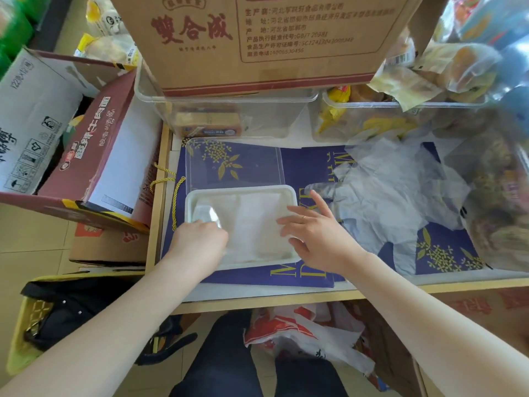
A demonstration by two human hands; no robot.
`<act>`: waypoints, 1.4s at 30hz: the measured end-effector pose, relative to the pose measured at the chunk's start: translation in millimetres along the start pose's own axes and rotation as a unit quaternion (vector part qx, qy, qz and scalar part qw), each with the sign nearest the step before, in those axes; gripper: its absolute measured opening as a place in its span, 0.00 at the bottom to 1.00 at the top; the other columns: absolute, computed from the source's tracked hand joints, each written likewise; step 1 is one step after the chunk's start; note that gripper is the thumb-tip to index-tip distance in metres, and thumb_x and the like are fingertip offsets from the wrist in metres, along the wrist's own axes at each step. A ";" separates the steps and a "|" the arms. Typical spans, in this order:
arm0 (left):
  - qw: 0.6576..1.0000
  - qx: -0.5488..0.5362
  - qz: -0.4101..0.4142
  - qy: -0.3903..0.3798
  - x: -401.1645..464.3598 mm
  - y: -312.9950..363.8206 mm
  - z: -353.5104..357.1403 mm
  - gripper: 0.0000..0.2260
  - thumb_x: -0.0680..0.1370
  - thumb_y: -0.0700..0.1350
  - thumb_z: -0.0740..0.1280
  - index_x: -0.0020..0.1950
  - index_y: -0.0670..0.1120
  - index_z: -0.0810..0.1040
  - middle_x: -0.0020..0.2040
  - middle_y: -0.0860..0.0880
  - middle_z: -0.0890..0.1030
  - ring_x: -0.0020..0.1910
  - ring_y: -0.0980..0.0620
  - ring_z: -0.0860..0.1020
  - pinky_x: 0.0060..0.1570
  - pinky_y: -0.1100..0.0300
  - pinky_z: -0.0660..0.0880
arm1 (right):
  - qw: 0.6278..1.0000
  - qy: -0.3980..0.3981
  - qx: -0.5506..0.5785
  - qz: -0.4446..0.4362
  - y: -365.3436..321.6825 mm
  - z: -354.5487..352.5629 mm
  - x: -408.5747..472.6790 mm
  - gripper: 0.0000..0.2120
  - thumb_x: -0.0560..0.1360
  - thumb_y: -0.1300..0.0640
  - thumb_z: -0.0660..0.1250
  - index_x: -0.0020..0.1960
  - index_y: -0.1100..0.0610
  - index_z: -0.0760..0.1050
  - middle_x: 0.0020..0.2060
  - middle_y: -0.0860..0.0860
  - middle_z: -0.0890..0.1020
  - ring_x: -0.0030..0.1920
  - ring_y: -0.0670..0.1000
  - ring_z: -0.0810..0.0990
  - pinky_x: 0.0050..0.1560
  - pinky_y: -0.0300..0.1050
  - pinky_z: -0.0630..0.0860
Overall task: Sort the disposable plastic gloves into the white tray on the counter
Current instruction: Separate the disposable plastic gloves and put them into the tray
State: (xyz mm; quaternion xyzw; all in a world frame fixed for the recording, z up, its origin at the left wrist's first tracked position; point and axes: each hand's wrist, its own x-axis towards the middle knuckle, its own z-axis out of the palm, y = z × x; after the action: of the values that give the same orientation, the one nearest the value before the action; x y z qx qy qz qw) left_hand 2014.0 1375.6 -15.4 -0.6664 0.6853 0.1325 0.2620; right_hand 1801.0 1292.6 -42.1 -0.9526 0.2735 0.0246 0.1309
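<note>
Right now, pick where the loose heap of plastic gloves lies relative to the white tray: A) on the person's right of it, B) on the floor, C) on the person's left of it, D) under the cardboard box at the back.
A: the heap of plastic gloves lies on the blue printed bag to the right of the white tray, beyond the right hand.

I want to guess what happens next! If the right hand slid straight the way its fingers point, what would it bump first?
The right hand points left over the white tray, across the gloves laid inside. It would probably meet the left hand first, though depth is unclear.
</note>
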 end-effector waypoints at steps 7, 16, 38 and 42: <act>0.977 -0.172 0.052 0.117 7.8 40.7 -43.8 0.12 0.80 0.49 0.54 0.55 0.48 0.75 0.49 0.49 0.80 0.49 0.44 0.77 0.40 0.58 0.69 | 0.960 0.147 0.066 0.231 56.0 1.9 -48.4 0.12 0.73 0.60 0.60 0.55 0.59 0.76 0.61 0.56 0.77 0.60 0.61 0.75 0.68 0.56 0.61; 0.925 -0.314 0.125 0.173 71.9 109.8 -78.5 0.10 0.78 0.45 0.58 0.53 0.49 0.78 0.46 0.52 0.79 0.47 0.48 0.75 0.39 0.58 0.68 | 0.875 0.016 0.067 0.478 163.5 19.0 -78.5 0.33 0.79 0.45 0.56 0.76 0.59 0.48 0.76 0.56 0.51 0.75 0.58 0.51 0.72 0.57 0.51; 0.853 -0.483 0.170 0.104 122.1 186.6 -114.1 0.28 0.75 0.50 0.68 0.72 0.50 0.63 0.68 0.52 0.70 0.69 0.55 0.65 0.57 0.71 0.58 | 0.879 0.391 0.149 0.228 133.3 -24.5 -124.3 0.09 0.75 0.57 0.64 0.43 0.61 0.81 0.50 0.55 0.80 0.50 0.50 0.77 0.48 0.39 0.73; 0.765 -0.612 0.172 0.097 114.4 182.0 -118.6 0.04 0.74 0.46 0.70 0.46 0.47 0.78 0.41 0.52 0.80 0.40 0.59 0.75 0.44 0.64 0.69 | 0.815 0.405 0.326 0.257 117.6 -43.6 -129.0 0.10 0.74 0.63 0.68 0.53 0.56 0.74 0.50 0.48 0.76 0.43 0.43 0.78 0.41 0.32 0.76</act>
State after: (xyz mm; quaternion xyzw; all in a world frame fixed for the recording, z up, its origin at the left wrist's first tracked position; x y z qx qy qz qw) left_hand 1816.5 1230.1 -9.0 -0.5655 0.5834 0.5018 -0.2967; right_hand 1628.3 1251.6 -12.5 -0.6728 0.5287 -0.4213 0.3005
